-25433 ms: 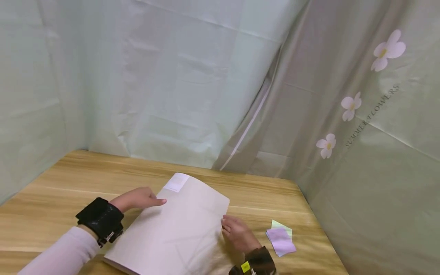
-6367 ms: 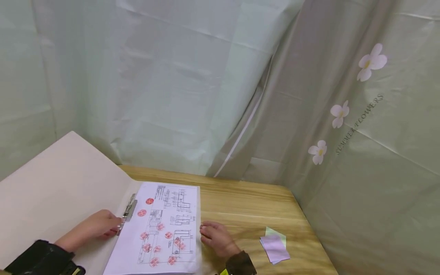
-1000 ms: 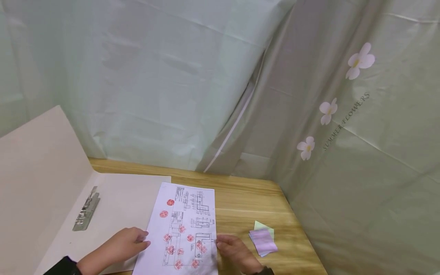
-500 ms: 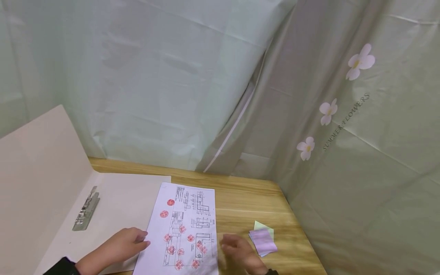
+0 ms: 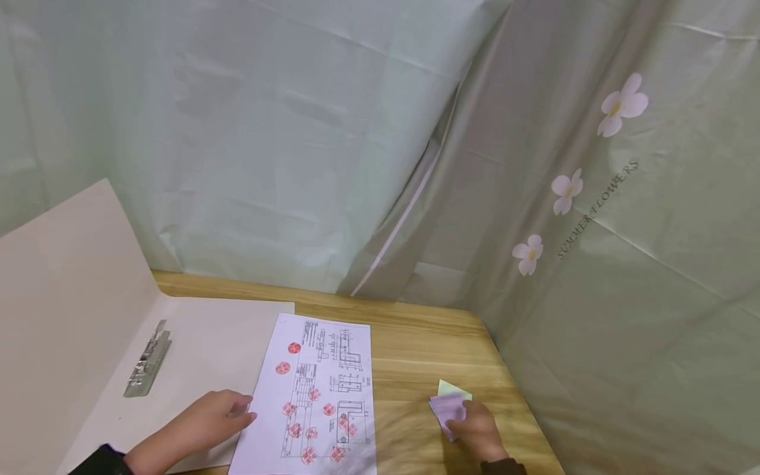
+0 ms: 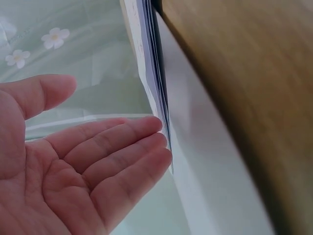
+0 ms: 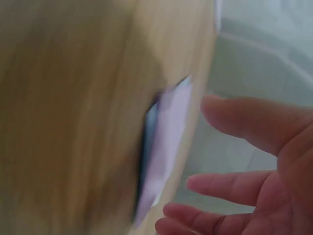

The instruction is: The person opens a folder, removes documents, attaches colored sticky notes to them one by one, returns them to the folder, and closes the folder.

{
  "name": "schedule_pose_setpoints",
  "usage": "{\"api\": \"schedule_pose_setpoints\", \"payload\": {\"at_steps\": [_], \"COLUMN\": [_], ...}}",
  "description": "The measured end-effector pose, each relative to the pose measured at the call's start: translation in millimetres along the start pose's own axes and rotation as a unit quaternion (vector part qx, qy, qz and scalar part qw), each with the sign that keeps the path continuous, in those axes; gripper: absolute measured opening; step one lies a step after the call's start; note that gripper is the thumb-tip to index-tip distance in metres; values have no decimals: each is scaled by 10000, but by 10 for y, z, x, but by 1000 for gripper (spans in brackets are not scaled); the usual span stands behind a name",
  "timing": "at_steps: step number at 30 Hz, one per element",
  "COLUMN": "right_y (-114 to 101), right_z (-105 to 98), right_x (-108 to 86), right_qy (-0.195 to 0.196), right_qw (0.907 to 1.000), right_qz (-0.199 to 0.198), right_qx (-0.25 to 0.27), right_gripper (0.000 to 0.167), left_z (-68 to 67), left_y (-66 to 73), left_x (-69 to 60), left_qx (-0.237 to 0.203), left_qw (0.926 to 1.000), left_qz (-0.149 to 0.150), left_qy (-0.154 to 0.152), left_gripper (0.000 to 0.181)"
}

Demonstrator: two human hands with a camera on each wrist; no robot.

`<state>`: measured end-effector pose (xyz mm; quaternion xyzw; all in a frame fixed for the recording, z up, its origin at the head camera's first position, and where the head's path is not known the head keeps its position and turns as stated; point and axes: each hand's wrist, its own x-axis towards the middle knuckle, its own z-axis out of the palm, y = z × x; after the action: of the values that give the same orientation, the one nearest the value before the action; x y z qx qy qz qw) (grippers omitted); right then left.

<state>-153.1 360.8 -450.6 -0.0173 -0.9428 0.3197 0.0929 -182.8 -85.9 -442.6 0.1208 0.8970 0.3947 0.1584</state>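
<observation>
A stack of printed drawings [image 5: 332,369] with red round stamps lies partly on the opened file folder [image 5: 220,330] and partly on the table. My left hand [image 5: 208,425] is at the stack's left edge, with its fingers extended; in the left wrist view the fingertips meet the sheet edges. Over the small pile of purple, blue and green paper notes [image 5: 446,412] is my right hand [image 5: 479,432], partly covering them. In the right wrist view its thumb and fingers are spread, apart from the notes, with nothing between them.
A metal lever clip [image 5: 148,363] is fixed near the folder's spine. The folder's cover [image 5: 65,297] stands raised at the left. Behind the wooden table [image 5: 415,343] hangs a pale curtain [image 5: 267,145] printed with flowers.
The drawings were clipped in the folder earlier and now lie off the clip, shifted right. My right hand has left their right edge and moved right to the notes. The left hand has barely moved lately.
</observation>
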Motion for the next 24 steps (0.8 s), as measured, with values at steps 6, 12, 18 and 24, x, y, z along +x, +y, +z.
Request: {"api": "schedule_pose_setpoints", "payload": {"at_steps": [6,12,18,24], "right_y": [127,147,217,230], "right_z": [-29,-23,-25,-54], "right_x": [25,40,60,77], "right_qy": [7,47,180,252], "right_qw": [9906,9905,9929,9955], "right_qz": [254,337,235,137], "right_qx": [-1344,-1329,-1156,-907], "right_gripper": [32,32,30,27], "left_z": [-22,-9,1,5], "left_y": [24,17,2,-4], "left_x": [-27,-37,-36,-48], "left_qx": [-98,-159,-173,-209], "left_qw": [9999,9999,9998,9998], "left_qz": [-6,-34,-24,7], "left_qy": [-53,-13,17,60], "left_gripper": [42,42,43,41]}}
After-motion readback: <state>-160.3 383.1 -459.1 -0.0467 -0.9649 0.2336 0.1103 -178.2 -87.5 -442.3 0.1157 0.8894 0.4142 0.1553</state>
